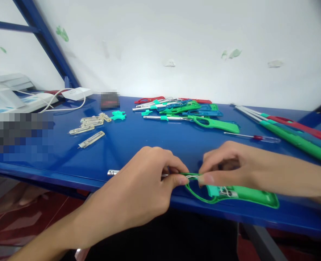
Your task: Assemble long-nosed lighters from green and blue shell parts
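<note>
Green lighter shell is lying open at the near edge of the blue tabletop, with its metal tube poking out to the left and thin pale wires showing inside the handle part. Both hands are pinched right at the neck where the tube meets the plastic. Left hand comes in from the lower left, fingers curled over the tube, thumb and forefinger closed narrow on the joint. Right hand comes in from the right, wrist low over the tabletop, fingertips closed on the same spot from the other side, almost touching the left ones.

If you ask me, the trick here is keeping the shell flat on the tabletop and the tube straight in line with its groove, working with fingertips only so those little wires don't get pinched or yanked.

Further back there's a pile of finished lighters in red, blue and green, more long ones on the right, a small red-handled screwdriver, and some clear little parts on the left.
</note>
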Motion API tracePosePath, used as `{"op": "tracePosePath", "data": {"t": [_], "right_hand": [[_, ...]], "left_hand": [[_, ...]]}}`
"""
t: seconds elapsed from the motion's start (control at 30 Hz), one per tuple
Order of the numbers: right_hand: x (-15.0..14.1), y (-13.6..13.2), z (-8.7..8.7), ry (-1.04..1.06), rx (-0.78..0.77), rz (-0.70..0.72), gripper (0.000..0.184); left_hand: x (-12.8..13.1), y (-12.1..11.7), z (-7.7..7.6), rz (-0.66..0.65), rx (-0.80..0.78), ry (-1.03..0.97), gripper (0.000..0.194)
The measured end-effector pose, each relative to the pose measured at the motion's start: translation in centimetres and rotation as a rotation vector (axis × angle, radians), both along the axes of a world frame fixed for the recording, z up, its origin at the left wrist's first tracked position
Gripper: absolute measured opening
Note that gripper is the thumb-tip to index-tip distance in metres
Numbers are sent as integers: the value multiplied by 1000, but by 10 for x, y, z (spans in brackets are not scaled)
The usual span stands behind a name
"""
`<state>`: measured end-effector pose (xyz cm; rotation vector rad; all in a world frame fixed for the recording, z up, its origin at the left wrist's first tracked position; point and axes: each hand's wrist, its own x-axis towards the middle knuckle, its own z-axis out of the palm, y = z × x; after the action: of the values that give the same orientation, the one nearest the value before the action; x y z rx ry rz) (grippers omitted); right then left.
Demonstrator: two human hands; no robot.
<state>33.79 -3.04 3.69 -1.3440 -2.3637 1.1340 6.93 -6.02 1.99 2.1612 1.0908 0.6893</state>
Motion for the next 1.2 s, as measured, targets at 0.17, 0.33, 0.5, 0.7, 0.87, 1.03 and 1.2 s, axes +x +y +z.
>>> {"op": "tracePosePath", "data": {"t": [0.17,0.33,0.5,0.7,0.87,1.03,1.2], "right_hand": [[-4,3,-4,67,-108,-54,36],[-5,8,-16,91,15,-84,34],[-6,14,-24,119,-19,-104,41],[-9,14,-21,144,-43,-86,47],[-8,17,-23,152,-46,-84,47],[0,18,-19,141,-58,-59,40],[6,18,-12,105,-106,-35,33]], "left_hand": [[-4,5,-8,10,136,63,22],[-6,12,-13,8,147,95,20],[-3,16,-13,-13,146,67,20],[-3,19,-17,-51,215,15,29],[-9,19,-25,-175,353,70,46],[-14,19,-25,-218,463,134,52],[-17,19,-21,-244,497,159,54]]}}
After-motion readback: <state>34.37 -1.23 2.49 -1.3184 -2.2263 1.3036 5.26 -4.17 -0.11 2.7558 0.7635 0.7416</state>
